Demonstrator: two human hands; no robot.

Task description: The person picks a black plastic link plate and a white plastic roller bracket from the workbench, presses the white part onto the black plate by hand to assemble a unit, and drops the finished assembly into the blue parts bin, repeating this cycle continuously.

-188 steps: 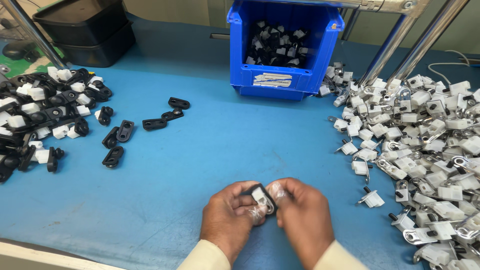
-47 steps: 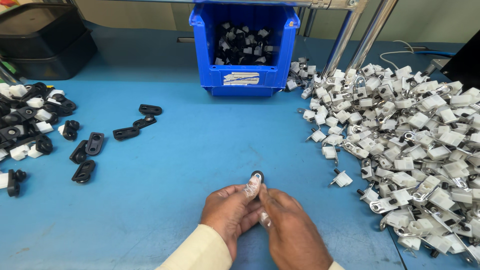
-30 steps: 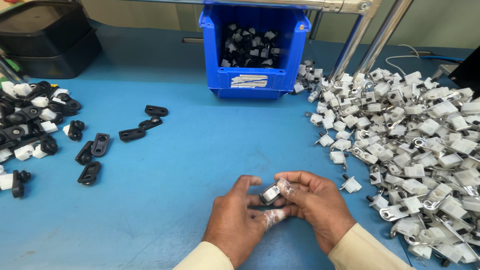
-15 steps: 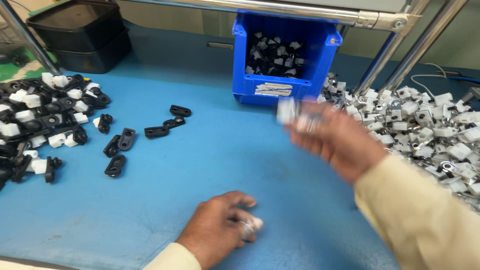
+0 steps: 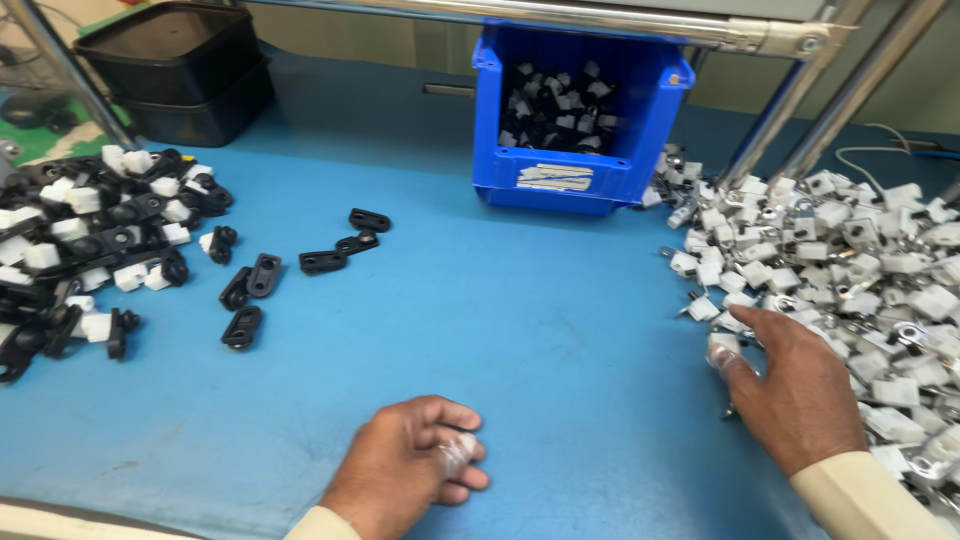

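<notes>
Head view: the left hand (image 5: 405, 470) is rested on the blue table (image 5: 520, 330), fingers curled together, perhaps around a small pale piece, though this cannot be made out. The right hand (image 5: 790, 390) is laid flat, fingers apart, on the near edge of the pile of white clips (image 5: 850, 270). Black clip parts (image 5: 90, 250) are heaped at left, and a blue bin (image 5: 580, 110) is set behind.

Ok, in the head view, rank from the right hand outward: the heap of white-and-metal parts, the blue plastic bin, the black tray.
1. Heap of white-and-metal parts: under the right hand, right side.
2. Blue plastic bin: back centre.
3. Black tray: far back left corner.
</notes>
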